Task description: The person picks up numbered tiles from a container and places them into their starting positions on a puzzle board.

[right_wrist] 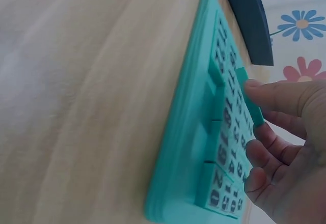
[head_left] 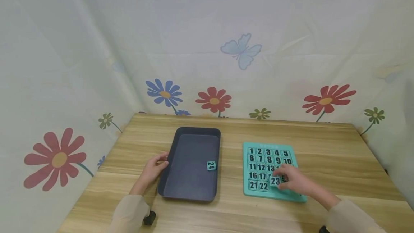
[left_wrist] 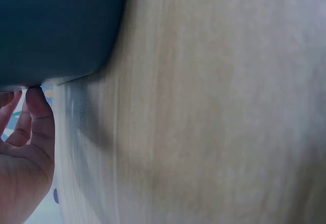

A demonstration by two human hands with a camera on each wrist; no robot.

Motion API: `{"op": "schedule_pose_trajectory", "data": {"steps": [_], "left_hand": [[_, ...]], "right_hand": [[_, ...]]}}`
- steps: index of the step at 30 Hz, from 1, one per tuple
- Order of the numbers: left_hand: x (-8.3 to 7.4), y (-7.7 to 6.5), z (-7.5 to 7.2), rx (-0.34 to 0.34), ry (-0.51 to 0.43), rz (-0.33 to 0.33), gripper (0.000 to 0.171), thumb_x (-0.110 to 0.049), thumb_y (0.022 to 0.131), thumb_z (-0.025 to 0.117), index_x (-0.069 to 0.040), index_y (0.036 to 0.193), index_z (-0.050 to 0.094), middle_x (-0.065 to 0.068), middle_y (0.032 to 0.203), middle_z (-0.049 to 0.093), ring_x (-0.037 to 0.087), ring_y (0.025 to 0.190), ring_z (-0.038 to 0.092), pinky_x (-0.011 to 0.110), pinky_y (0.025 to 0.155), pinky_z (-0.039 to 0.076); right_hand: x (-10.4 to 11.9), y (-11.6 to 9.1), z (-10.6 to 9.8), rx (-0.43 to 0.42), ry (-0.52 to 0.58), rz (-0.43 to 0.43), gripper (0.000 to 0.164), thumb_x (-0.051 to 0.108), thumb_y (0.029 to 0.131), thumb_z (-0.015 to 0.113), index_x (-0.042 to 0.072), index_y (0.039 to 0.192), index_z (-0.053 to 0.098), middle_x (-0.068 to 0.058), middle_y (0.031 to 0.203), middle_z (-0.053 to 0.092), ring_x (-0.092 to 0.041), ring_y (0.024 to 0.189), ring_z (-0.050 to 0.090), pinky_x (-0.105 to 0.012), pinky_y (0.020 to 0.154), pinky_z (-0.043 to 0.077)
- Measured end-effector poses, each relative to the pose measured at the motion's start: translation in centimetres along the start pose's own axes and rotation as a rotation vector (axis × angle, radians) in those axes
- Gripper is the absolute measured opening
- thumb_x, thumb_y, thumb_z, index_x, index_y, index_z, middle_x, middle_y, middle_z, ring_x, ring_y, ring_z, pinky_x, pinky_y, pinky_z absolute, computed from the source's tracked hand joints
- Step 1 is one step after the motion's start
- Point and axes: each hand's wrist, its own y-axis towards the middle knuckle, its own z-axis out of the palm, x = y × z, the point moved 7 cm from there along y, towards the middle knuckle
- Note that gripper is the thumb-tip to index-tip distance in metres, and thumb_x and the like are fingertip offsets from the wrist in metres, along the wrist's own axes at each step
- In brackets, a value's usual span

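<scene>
My right hand [head_left: 292,179] pinches a teal number tile marked 23 [head_left: 275,181] between thumb and fingertips. It hovers over the lower part of a teal number board [head_left: 252,192]. In the right wrist view the tile [right_wrist: 249,98] appears edge-on, tilted and raised off the board [right_wrist: 175,147]. Tiles run in rows from 1, with 21 and 22 in the bottom row; the hand covers some. My left hand [head_left: 154,170] touches the left side of a dark tray [head_left: 189,193] with thumb and fingertips. Inside the tray, by its right wall, lies tile 24 [head_left: 211,165], turned sideways.
Both tray and board lie on a wood-grain table [head_left: 229,211], the tray left of the board. A light curtain [head_left: 194,28] printed with flowers and a butterfly hangs behind and beside the table. Small black objects [head_left: 150,218] show near each sleeve.
</scene>
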Motion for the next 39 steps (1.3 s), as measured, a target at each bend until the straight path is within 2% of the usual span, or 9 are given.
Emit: {"op": "schedule_pose_trajectory", "data": {"steps": [5, 9, 18, 27, 31, 39], "left_hand": [[-0.2, -0.1, 0.0, 0.004, 0.01, 0.007, 0.04, -0.007, 0.086, 0.053, 0.001, 0.125, 0.047, 0.024, 0.112, 0.052, 0.023, 0.094, 0.057, 0.024, 0.068, 0.049], [-0.3, -0.1, -0.1, 0.0, 0.015, 0.011, 0.04, -0.008, 0.086, 0.054, 0.001, 0.124, 0.047, 0.023, 0.112, 0.053, 0.025, 0.095, 0.057, 0.023, 0.069, 0.048], [-0.2, 0.1, -0.1, 0.002, 0.028, 0.027, 0.04, -0.007, 0.085, 0.053, 0.0, 0.124, 0.047, 0.023, 0.111, 0.054, 0.029, 0.098, 0.056, 0.023, 0.071, 0.047], [-0.3, 0.0, -0.1, 0.0, 0.013, 0.019, 0.04, -0.007, 0.085, 0.054, 0.0, 0.125, 0.047, 0.023, 0.113, 0.053, 0.031, 0.1, 0.055, 0.022, 0.072, 0.047], [-0.3, 0.0, -0.1, 0.002, -0.002, 0.01, 0.041, -0.007, 0.086, 0.053, 0.0, 0.125, 0.046, 0.023, 0.113, 0.053, 0.031, 0.101, 0.055, 0.022, 0.071, 0.047], [-0.1, -0.1, 0.0, 0.004, -0.007, -0.001, 0.041, -0.007, 0.085, 0.054, -0.001, 0.125, 0.047, 0.023, 0.113, 0.053, 0.027, 0.099, 0.056, 0.023, 0.071, 0.048]], "right_hand": [[-0.5, -0.4, 0.9, 0.031, -0.098, 0.004, 0.033, 0.02, 0.068, 0.07, 0.008, 0.097, 0.062, 0.004, 0.086, 0.05, -0.007, 0.076, 0.044, -0.02, 0.063, 0.041], [-0.7, -0.5, 1.6, 0.029, -0.166, -0.006, 0.033, 0.021, 0.067, 0.07, 0.01, 0.098, 0.063, 0.006, 0.085, 0.049, -0.005, 0.075, 0.044, -0.02, 0.063, 0.041], [-0.4, -0.4, 2.0, -0.004, -0.201, -0.009, 0.033, 0.022, 0.066, 0.07, 0.012, 0.097, 0.063, 0.006, 0.085, 0.05, -0.006, 0.075, 0.046, -0.021, 0.063, 0.041], [0.1, 0.0, 2.0, -0.019, -0.273, -0.036, 0.033, 0.027, 0.07, 0.069, 0.015, 0.1, 0.065, 0.008, 0.082, 0.048, -0.003, 0.068, 0.039, -0.017, 0.056, 0.034], [1.2, 1.0, 1.4, -0.038, -0.251, -0.044, 0.03, 0.025, 0.073, 0.068, 0.013, 0.1, 0.065, 0.005, 0.084, 0.051, -0.005, 0.068, 0.042, -0.017, 0.055, 0.035], [4.9, 4.2, 1.1, -0.05, -0.096, -0.079, 0.027, 0.02, 0.08, 0.062, 0.009, 0.105, 0.062, -0.002, 0.093, 0.057, -0.01, 0.074, 0.049, -0.02, 0.06, 0.042]]}}
